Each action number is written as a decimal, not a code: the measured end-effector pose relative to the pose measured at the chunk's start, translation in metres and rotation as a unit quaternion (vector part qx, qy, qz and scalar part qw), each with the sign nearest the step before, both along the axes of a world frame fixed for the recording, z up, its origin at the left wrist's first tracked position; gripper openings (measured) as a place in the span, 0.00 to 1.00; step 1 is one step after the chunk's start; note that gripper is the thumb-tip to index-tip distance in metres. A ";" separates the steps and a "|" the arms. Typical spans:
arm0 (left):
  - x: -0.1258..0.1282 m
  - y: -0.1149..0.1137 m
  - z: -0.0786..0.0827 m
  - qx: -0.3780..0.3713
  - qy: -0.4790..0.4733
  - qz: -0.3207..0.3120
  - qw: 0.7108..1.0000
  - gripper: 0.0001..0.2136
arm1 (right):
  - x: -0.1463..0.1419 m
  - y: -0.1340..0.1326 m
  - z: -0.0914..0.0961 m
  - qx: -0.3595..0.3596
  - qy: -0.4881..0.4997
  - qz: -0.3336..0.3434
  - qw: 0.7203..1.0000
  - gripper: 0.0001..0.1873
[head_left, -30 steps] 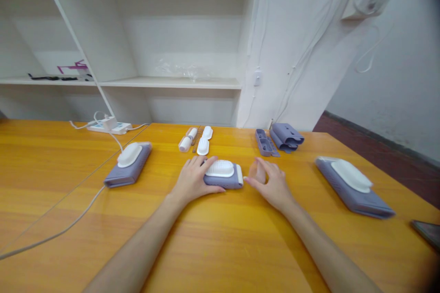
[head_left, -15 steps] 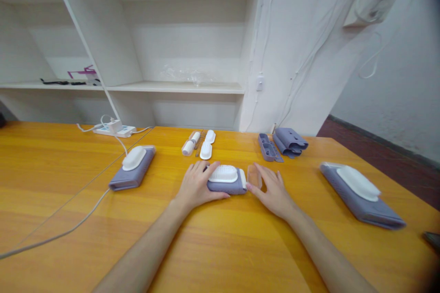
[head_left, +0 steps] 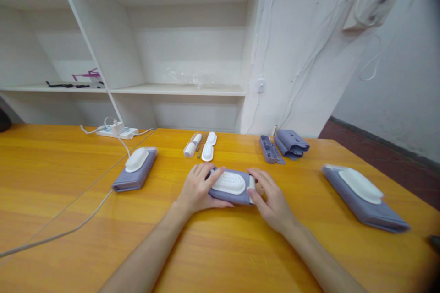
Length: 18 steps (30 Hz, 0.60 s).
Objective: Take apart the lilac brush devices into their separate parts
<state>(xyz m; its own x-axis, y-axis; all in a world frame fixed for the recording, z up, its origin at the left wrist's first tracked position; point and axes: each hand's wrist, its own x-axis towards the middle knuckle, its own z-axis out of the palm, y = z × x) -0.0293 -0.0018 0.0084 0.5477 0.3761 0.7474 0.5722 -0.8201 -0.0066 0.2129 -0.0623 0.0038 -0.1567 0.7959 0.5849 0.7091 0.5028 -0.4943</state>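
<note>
Holding the purple unit [head_left: 229,187] flat on the surface [head_left: 220,247] right in front of me, left hand [head_left: 199,187] wrapped round its left end, right hand [head_left: 271,197] pinching its right end, so both grips are closed on it. A spare unit [head_left: 135,169] sits well off to my left, a longer unit [head_left: 364,197] to my right
</note>
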 end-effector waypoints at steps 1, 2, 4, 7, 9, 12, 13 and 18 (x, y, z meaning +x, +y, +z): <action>0.000 0.000 0.000 0.016 0.003 -0.002 1.000 0.39 | -0.002 -0.001 0.001 -0.005 0.017 -0.005 1.000 0.20; 0.001 0.000 0.000 0.027 0.005 -0.001 1.000 0.38 | -0.005 -0.001 0.002 -0.010 0.028 -0.009 1.000 0.19; 0.001 0.000 0.001 0.040 0.004 0.003 0.999 0.37 | -0.009 -0.002 0.003 -0.014 0.035 -0.018 0.999 0.18; 0.001 -0.001 0.001 0.046 0.007 0.009 0.999 0.36 | -0.013 -0.001 0.003 -0.020 0.041 -0.032 0.998 0.19; 0.001 -0.002 0.002 0.046 0.007 0.014 0.999 0.36 | -0.013 0.000 0.001 -0.034 0.051 -0.039 0.997 0.20; 0.001 -0.003 0.002 0.039 0.006 0.024 0.999 0.36 | -0.014 0.002 -0.002 -0.063 0.076 -0.043 0.994 0.22; 0.001 -0.003 0.002 0.036 0.006 0.027 0.999 0.35 | -0.014 0.002 -0.003 -0.071 0.087 -0.043 0.993 0.22; 0.002 -0.003 0.002 0.034 0.004 0.033 0.999 0.35 | -0.015 0.006 -0.005 -0.089 0.124 -0.050 0.987 0.25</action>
<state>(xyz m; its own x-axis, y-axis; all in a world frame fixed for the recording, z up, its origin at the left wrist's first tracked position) -0.0272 -0.0050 0.0103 0.5292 0.3601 0.7683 0.6254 -0.7774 -0.0664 0.1978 -0.0560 -0.0007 0.0574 0.8936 0.4452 0.5972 0.3267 -0.7326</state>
